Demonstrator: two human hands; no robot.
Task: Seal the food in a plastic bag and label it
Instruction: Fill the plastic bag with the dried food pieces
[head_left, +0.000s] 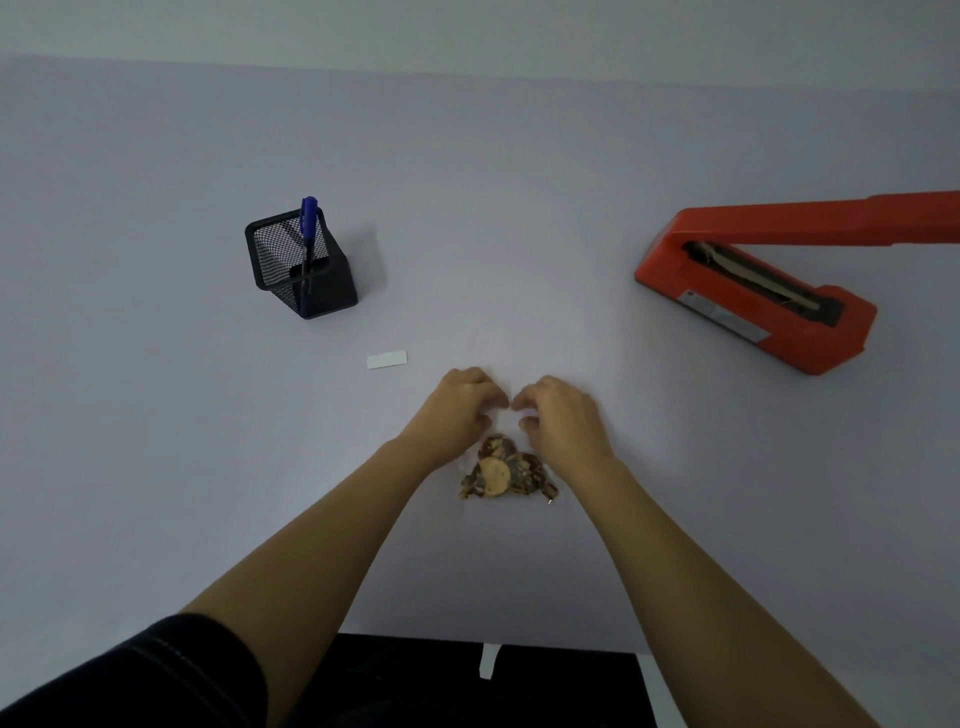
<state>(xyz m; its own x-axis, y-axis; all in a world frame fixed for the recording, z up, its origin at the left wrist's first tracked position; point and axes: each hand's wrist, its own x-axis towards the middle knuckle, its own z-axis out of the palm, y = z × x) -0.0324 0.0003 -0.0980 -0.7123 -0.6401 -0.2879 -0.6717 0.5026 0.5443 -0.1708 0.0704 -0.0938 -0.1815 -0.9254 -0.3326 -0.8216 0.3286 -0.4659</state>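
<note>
A clear plastic bag (501, 358) lies flat on the table, very faint, with brown cookies and snack pieces (506, 473) bunched at its near end. My left hand (457, 410) and my right hand (558, 415) rest side by side on the bag just beyond the food, fingers curled and pinching the plastic. A small white label (387, 359) lies left of the bag. A blue pen (307, 244) stands in a black mesh holder (301, 265) at the left. An orange heat sealer (753, 291) sits at the right with its arm raised.
The pale table (156, 415) stretches wide on all sides. Its near edge runs along the bottom, where a strip of white tape (488, 660) hangs over the dark floor area. A light wall rises behind the table.
</note>
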